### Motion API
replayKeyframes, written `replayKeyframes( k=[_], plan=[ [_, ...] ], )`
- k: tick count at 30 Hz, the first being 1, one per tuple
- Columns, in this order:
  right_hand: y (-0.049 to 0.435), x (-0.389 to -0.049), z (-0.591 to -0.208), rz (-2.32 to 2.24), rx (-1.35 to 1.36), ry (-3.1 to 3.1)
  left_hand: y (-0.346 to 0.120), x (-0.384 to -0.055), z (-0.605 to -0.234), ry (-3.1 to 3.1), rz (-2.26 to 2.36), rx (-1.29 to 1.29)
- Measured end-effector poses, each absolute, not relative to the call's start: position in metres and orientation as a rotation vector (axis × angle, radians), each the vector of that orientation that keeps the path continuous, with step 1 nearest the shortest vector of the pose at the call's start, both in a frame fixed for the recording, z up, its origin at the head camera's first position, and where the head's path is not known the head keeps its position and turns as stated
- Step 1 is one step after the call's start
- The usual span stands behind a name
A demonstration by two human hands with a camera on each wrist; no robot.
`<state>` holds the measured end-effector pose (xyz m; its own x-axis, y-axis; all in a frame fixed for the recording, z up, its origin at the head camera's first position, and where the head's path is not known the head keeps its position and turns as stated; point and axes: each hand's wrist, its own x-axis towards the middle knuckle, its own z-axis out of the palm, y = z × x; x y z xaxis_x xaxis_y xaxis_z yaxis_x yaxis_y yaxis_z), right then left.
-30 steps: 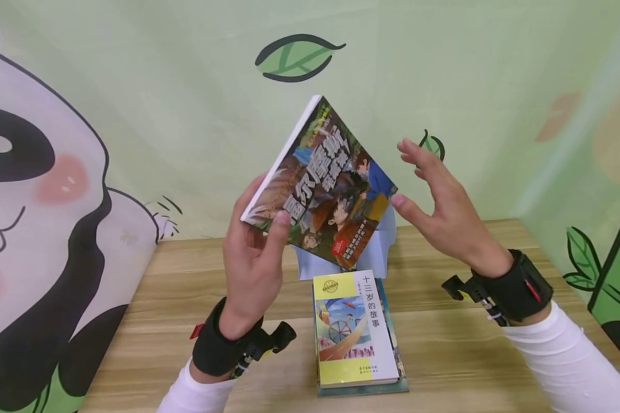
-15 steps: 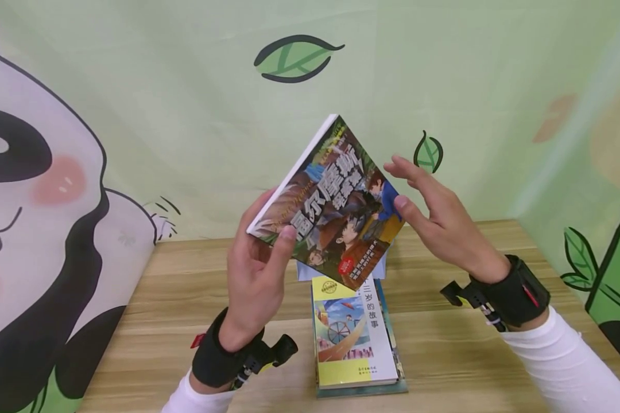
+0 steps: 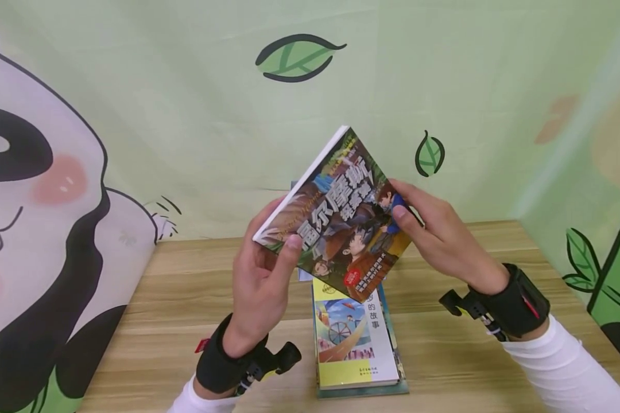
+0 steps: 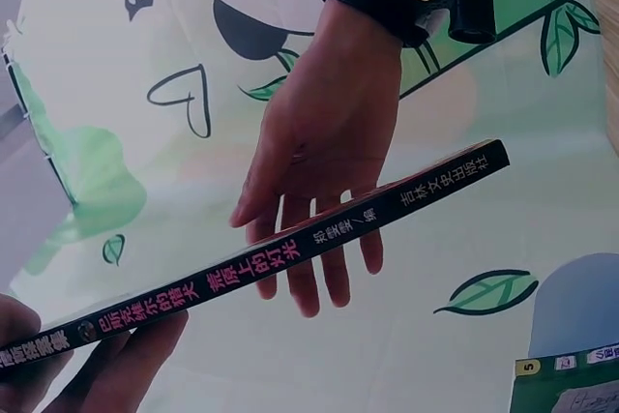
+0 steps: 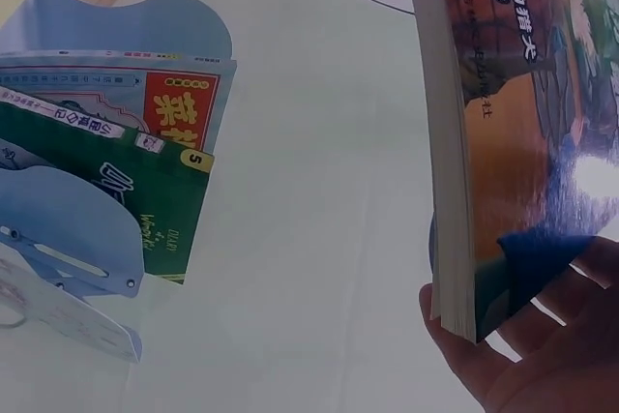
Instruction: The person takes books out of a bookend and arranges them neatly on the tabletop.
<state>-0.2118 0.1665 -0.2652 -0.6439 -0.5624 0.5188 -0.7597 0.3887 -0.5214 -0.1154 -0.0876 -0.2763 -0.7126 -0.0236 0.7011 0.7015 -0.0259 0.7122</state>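
left grip (image 3: 260, 281) on tilted book (image 3: 343, 221), right grip (image 3: 439, 229) at its right corner

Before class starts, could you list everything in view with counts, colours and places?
Table: one, brown, foreground.
Panda backdrop: one, pale green, behind the table.
Storybook: one, yellow and white, atop table pile.
Lower book: at least one, teal, under it.
Bookstand: one, light blue, behind the storybook.
Wimpy Kid diary: one, green, in the bookstand.
Red-panelled book: one, light blue, behind the diary.
Sherlock Holmes paperback: one, multicoloured, tilted above the storybook.
Wristbands with cameras: two, black, both wrists.
Sleeves: two, white, both forearms.
Left hand: one, holding paperback's left corner.
Right hand: one, holding its right edge.
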Motion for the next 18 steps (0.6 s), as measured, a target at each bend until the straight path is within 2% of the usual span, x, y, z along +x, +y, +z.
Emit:
replayKeyframes(
  k=[18],
  plan=[
    [0.1646,-0.2036,-0.2673,1.333,1.213,-2.363,-0.0874,-0.1089,-0.2858,-1.721,-1.887,-0.725]
  ],
)
